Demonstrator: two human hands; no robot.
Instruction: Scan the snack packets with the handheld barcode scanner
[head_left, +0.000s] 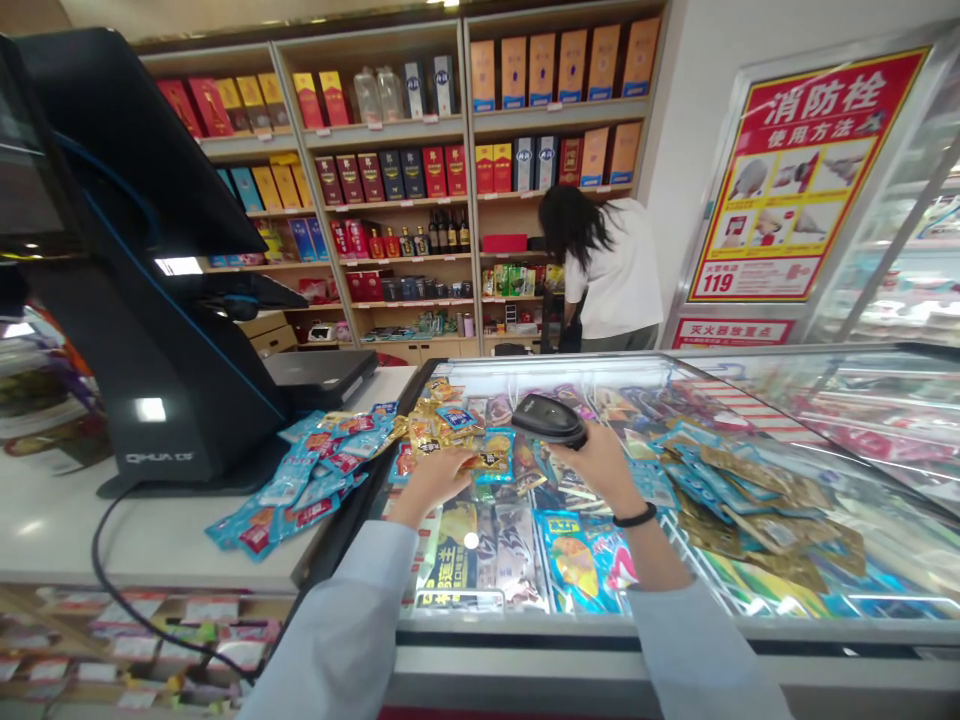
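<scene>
A black handheld scanner (550,418) is gripped in my right hand (598,462), over the glass lid of a freezer (525,627). My left hand (439,483) is at the near edge of some gold and blue snack packets (442,425) on the glass; its fingers are bent against a blue and gold packet (495,455), and their tips are partly hidden. Left of these, a pile of blue and red packets (304,480) lies on the white counter. Another pile of blue and brown packets (750,495) rests on the glass to the right of my right hand.
A black register terminal (172,300) stands on the counter (45,530) at left, its cable (124,590) hanging over the front. Behind the freezer, a person in a white shirt (619,265) bends by shelves (401,130) of boxes and bottles. A red and yellow poster (806,180) hangs at right.
</scene>
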